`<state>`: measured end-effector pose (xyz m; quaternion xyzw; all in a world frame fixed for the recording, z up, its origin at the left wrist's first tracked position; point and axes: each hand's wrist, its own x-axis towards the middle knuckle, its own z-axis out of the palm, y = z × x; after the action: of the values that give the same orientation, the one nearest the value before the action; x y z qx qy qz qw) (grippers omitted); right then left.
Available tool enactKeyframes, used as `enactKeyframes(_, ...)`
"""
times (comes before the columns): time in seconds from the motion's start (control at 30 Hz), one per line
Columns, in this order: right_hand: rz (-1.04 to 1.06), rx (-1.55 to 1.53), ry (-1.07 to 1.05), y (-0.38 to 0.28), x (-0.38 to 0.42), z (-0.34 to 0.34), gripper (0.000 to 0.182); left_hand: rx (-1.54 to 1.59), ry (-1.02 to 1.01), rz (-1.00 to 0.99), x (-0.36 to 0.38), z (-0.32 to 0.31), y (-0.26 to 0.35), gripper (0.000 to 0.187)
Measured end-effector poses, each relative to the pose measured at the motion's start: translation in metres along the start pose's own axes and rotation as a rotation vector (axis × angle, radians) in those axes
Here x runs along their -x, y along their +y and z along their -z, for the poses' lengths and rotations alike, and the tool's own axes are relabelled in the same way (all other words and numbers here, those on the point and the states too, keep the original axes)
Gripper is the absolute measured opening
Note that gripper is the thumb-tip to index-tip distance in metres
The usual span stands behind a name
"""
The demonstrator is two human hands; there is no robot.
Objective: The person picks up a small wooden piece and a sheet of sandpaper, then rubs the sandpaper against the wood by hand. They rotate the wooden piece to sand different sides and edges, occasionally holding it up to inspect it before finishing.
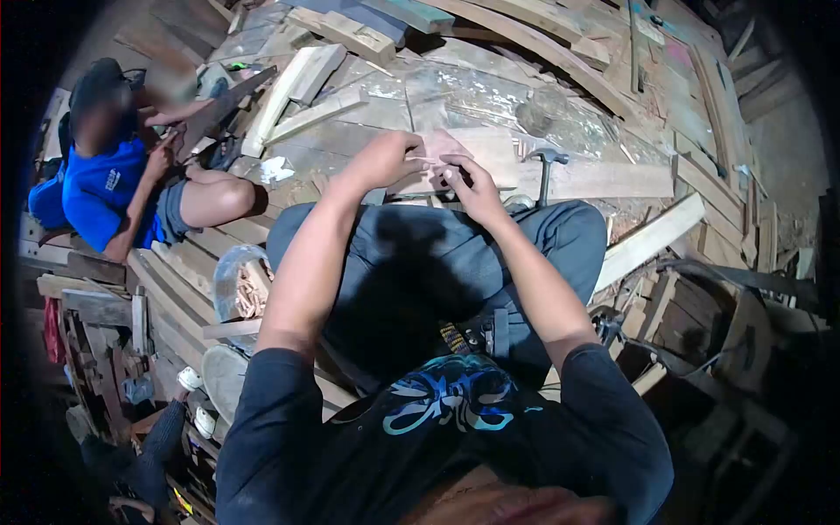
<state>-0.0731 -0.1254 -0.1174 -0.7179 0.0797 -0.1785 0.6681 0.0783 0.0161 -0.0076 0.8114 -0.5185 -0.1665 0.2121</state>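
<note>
In front of my crossed legs, my left hand (391, 160) and my right hand (472, 185) meet with curled, pinching fingers. A thin light sliver (430, 160), perhaps wood, shows between the fingertips; its exact kind is too small to tell. Under and beyond the hands lies a pale pinkish piece (448, 143), flat on a light wooden board (494, 150). Right of my right hand, a claw hammer (546, 166) rests with its head away from me and its handle toward my knee.
At left sits another person (109, 188) in a blue shirt, and part of a further person (153, 455) shows at lower left. A clear container (229, 284) of wood pieces stands beside my left leg. Planks (652, 241) and curved timbers (547, 48) lie around the work floor.
</note>
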Motion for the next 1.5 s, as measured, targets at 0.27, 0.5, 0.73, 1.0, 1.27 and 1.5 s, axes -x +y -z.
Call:
enactKeyframes(0.27,-0.086,-0.17,-0.022,0.005,-0.018,-0.006,0.013,0.124,0.029,-0.103,-0.003,-0.004,0.003,0.018)
enactKeyframes(0.5,-0.058,-0.199,0.154,0.001,-0.02,0.005,0.009,0.099,0.054,-0.065,-0.009,0.012,-0.002,0.017)
enactKeyframes(0.73,-0.063,-0.294,0.184,0.003,-0.024,0.012,0.01,-0.008,-0.013,0.106,-0.009,0.012,0.013,0.025)
enactKeyframes(1.0,-0.071,-0.249,0.116,0.001,-0.024,0.005,0.012,0.011,-0.065,0.099,-0.016,0.005,0.014,0.02)
enactKeyframes(1.27,-0.017,-0.083,0.047,0.008,-0.022,0.0,0.013,0.003,-0.04,0.07,-0.015,-0.004,0.005,0.019)
enactKeyframes(1.5,-0.012,0.018,-0.017,0.006,-0.017,-0.002,0.016,0.008,-0.058,-0.019,-0.015,-0.009,-0.004,0.017)
